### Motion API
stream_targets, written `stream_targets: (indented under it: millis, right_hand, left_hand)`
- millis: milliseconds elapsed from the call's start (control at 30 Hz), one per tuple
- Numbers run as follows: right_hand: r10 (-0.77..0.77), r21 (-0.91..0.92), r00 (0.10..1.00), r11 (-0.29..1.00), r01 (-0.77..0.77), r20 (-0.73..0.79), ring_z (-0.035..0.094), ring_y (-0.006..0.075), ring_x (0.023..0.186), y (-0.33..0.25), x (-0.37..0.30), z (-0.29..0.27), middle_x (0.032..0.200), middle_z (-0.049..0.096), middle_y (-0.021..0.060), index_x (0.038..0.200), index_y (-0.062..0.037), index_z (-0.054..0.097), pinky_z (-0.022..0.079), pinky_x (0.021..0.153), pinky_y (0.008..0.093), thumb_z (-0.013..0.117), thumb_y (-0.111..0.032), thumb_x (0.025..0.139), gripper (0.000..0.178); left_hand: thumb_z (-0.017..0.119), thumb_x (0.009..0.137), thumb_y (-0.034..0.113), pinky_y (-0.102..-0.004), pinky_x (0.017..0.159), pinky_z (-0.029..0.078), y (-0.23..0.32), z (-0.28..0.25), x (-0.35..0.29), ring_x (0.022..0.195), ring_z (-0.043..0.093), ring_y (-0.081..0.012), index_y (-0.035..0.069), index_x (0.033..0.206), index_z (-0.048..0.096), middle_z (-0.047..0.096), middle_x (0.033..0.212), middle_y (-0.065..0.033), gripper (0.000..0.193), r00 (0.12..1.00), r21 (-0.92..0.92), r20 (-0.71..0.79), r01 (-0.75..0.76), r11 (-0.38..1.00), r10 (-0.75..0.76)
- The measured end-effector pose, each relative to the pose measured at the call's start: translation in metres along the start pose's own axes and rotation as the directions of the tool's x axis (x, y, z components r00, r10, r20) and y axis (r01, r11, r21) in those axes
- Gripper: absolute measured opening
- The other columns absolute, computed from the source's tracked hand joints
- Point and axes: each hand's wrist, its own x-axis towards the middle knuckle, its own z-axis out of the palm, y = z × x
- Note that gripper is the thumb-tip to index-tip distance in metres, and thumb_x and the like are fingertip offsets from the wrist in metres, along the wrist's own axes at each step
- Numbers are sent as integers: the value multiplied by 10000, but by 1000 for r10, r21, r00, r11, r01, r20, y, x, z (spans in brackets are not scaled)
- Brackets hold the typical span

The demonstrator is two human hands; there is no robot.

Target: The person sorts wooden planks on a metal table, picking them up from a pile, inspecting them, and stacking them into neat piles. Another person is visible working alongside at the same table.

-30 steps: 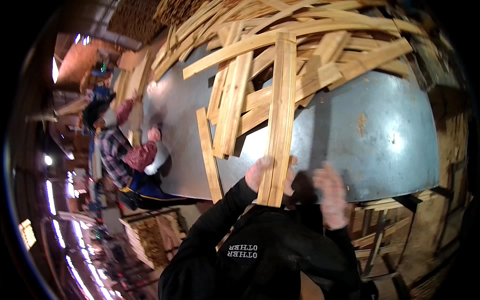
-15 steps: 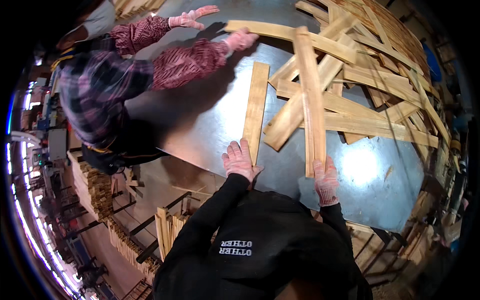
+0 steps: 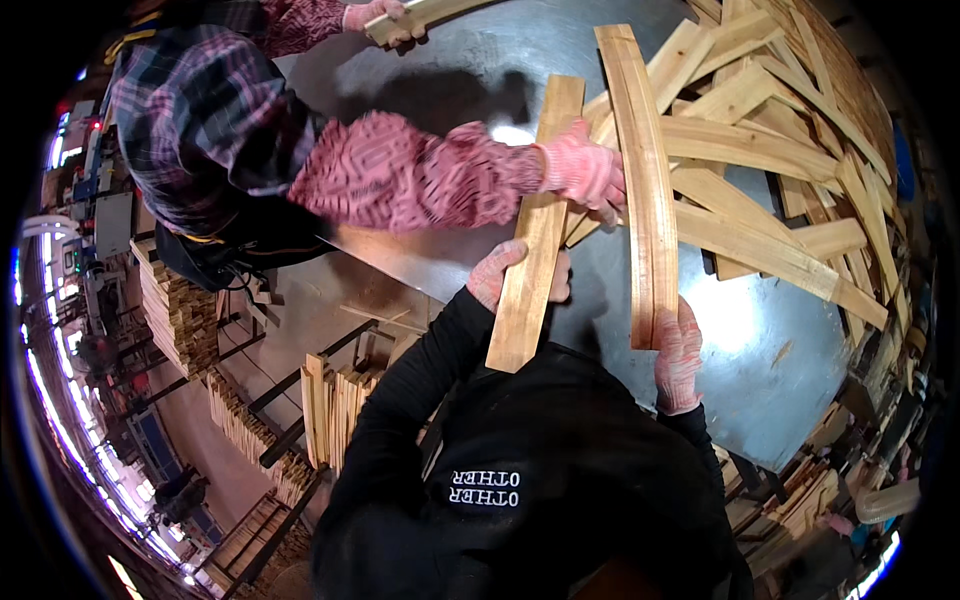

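My left hand, in a pink-and-white work glove, grips a short wooden board near its lower end, thumb on top and fingers wrapped beneath. My right hand, gloved alike, holds the near end of a longer wooden board that slants up and away. A co-worker's gloved hand reaches across from the left, over the short board and close to the long one; whether it touches either is hard to tell. The co-worker's other hand holds another board at the top.
A heap of loose boards covers the right side of the metal table. The co-worker stands at the left edge. Stacked wood strips and upright strips stand on racks below the table.
My left hand has lifted the short board off the table and now grips it. My right hand has shifted slightly right with its board. The co-worker's arm has swung across toward me.
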Motion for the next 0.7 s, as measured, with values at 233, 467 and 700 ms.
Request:
stream_targets:
  millis: [233, 467, 700]
  right_hand:
    - [-169, -212, 968, 969, 128, -188, 632, 173, 811, -15, -18, -1, 969, 658, 102, 1312, 19, 540, 531, 708, 316, 552, -297, 993, 449]
    - [-325, -783, 918, 621, 28, -226, 703, 338, 800, -6, -17, -39, 947, 696, 212, 1311, 20, 554, 556, 665, 408, 631, -228, 894, 491]
    - [-487, -718, 813, 435, 543, 319, 550, 349, 1230, -20, 19, -34, 1337, 554, 223, 1420, -4, 451, 443, 1033, 427, 699, -435, 836, 767]
  left_hand:
    - [753, 839, 301, -426, 921, 526, 0, -23, 26, 992, 646, -311, -55, 1276, 530, 635, 1146, -179, 607, 997, 170, 38, -70, 983, 64]
    - [747, 860, 237, -429, 957, 493, -23, 14, 8, 1191, 553, -328, 29, 1536, 244, 446, 1436, -251, 868, 445, 929, 231, 163, -332, 865]
    - [620, 871, 109, -369, 746, 573, -90, 64, 87, 812, 649, -265, -45, 1195, 544, 634, 912, -148, 366, 944, 442, -302, 15, 897, 133]
